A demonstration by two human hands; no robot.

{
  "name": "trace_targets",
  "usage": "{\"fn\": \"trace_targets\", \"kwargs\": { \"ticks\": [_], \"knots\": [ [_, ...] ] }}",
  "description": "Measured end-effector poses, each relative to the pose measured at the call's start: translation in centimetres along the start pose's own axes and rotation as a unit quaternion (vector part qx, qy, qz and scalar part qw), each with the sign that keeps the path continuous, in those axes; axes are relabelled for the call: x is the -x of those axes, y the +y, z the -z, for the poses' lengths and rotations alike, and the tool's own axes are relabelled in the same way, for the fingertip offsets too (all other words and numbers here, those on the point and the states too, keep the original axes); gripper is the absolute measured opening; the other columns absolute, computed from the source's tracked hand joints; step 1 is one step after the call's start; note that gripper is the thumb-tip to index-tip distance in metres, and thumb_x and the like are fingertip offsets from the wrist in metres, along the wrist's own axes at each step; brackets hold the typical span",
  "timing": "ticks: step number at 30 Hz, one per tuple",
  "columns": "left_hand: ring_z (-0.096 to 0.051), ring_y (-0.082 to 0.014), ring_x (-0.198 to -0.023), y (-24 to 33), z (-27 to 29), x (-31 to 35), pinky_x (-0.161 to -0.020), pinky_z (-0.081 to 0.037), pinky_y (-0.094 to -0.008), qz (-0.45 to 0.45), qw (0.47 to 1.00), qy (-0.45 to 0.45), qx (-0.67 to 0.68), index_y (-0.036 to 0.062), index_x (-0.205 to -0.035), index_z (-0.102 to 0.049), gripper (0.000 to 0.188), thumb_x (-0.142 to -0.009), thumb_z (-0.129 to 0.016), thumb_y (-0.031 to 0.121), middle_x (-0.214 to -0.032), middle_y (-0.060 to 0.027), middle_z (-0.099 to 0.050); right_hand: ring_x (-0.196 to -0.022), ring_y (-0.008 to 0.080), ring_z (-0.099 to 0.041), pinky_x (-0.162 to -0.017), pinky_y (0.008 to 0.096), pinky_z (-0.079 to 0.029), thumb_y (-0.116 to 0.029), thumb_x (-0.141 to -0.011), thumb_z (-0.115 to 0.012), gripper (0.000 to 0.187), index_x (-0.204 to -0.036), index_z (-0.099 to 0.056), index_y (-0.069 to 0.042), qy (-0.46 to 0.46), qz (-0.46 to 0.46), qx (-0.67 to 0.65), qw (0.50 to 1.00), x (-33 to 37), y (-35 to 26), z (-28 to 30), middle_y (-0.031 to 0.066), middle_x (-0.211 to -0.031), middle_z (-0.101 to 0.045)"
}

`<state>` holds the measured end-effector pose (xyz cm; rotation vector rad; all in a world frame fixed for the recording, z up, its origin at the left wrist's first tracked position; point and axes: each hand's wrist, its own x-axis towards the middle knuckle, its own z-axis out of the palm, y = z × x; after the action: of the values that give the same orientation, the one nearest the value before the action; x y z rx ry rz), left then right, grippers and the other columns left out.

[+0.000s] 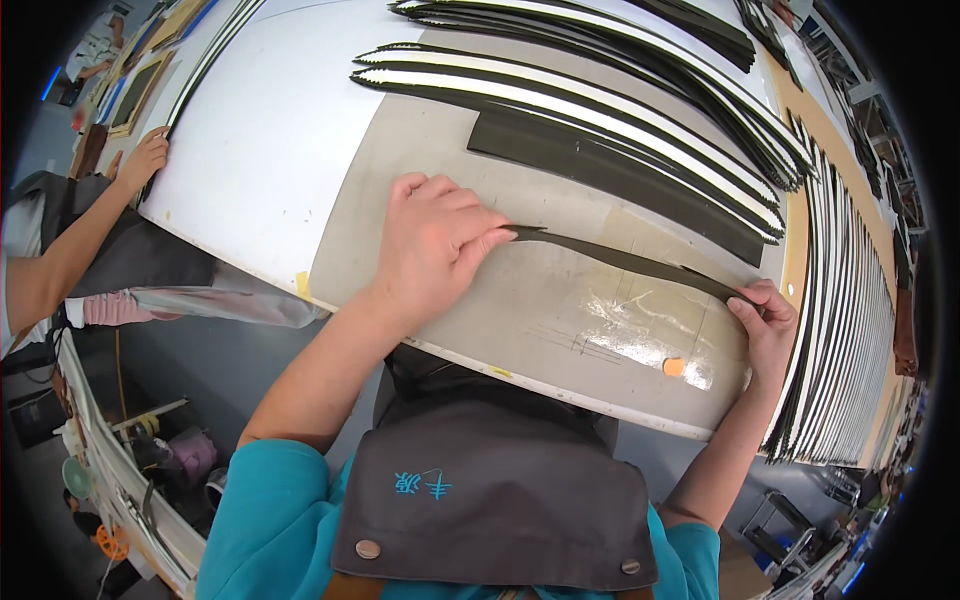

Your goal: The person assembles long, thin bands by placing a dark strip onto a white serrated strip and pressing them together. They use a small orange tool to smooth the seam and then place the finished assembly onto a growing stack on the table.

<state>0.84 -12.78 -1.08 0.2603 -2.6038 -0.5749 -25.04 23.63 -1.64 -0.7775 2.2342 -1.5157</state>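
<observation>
A narrow dark strip (625, 260) is stretched between my two hands, a little over the grey work surface. My left hand (435, 240) pinches its left end between thumb and forefinger, the other fingers loosely bent. At the far right end, my right hand (765, 318) grips the strip between thumb and fingers. Just beyond it lies a wide flat dark strip (610, 185). Past that rest long black-and-white strips (560, 115) with toothed ends. A small orange piece (673, 367) sits on the glossy patch near my right hand.
More black-and-white strips (840, 310) lie in a dense row at the right, and a dark bundle (640, 60) lies at the back. A white sheet (260, 130) covers the table's left part. At the left, a co-worker's hand (145, 160) touches thin strips.
</observation>
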Motion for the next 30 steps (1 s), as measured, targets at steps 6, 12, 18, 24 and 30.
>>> {"fn": "trace_targets", "kwargs": {
  "ticks": [6, 12, 18, 24, 30],
  "knots": [
    [-0.061, -0.0242, -0.089, -0.5, 1.7, -2.3, -0.088, -0.046, -0.0380, 0.141, 0.957, -0.160, 0.197, 0.0066, -0.091, -0.075, 0.008, -0.090, -0.073, 0.014, -0.086, -0.0051, -0.070, -0.078, 0.0023, -0.053, -0.074, 0.0184, -0.040, -0.009, -0.094, -0.075, 0.011, -0.101, -0.073, -0.001, 0.051, -0.014, -0.008, 0.999, 0.0, 0.6, 0.7, -0.0056, -0.085, -0.065],
    [-0.059, -0.0261, -0.102, -1.6, 1.8, -0.8, -0.092, -0.050, -0.0365, 0.003, 0.998, -0.047, 0.046, 0.0080, -0.104, -0.077, 0.017, -0.087, -0.075, 0.009, -0.109, -0.0043, -0.072, -0.077, 0.0016, -0.049, -0.072, 0.0177, -0.036, -0.008, -0.094, -0.076, 0.012, -0.103, -0.074, -0.001, 0.037, -0.031, 0.055, 0.997, -0.2, 0.1, 0.1, -0.0077, -0.081, -0.057],
    [-0.058, -0.0271, -0.104, -1.5, 0.5, 1.1, -0.092, -0.049, -0.0375, -0.050, 0.994, -0.052, 0.083, 0.0103, -0.109, -0.079, 0.029, -0.081, -0.080, 0.007, -0.112, -0.0022, -0.072, -0.076, 0.0019, -0.049, -0.072, 0.0176, -0.036, -0.006, -0.093, -0.076, 0.013, -0.105, -0.074, -0.001, 0.040, -0.040, 0.058, 0.997, -0.1, -0.2, -0.4, -0.0083, -0.081, -0.056],
    [-0.059, -0.0286, -0.107, -1.0, 0.0, 1.3, -0.095, -0.048, -0.0385, -0.027, 0.994, -0.059, 0.082, 0.0099, -0.110, -0.080, 0.029, -0.081, -0.080, 0.006, -0.114, -0.0044, -0.072, -0.071, 0.0019, -0.046, -0.064, 0.0194, -0.034, -0.003, -0.087, -0.078, 0.016, -0.102, -0.077, -0.003, 0.037, -0.036, 0.069, 0.996, 0.1, 0.2, 0.2, -0.0084, -0.077, -0.054],
    [-0.057, -0.0299, -0.110, -0.6, 0.7, 0.9, -0.096, -0.047, -0.0390, -0.012, 0.993, -0.093, 0.073, 0.0070, -0.116, -0.076, 0.040, -0.076, -0.083, 0.007, -0.118, -0.0087, -0.068, -0.075, 0.0038, -0.058, -0.071, 0.0196, -0.045, -0.001, -0.087, -0.079, 0.016, -0.103, -0.076, 0.000, 0.041, -0.073, -0.048, 0.995, -0.1, -1.6, -1.1, -0.0022, -0.083, -0.069]
  ]
}}
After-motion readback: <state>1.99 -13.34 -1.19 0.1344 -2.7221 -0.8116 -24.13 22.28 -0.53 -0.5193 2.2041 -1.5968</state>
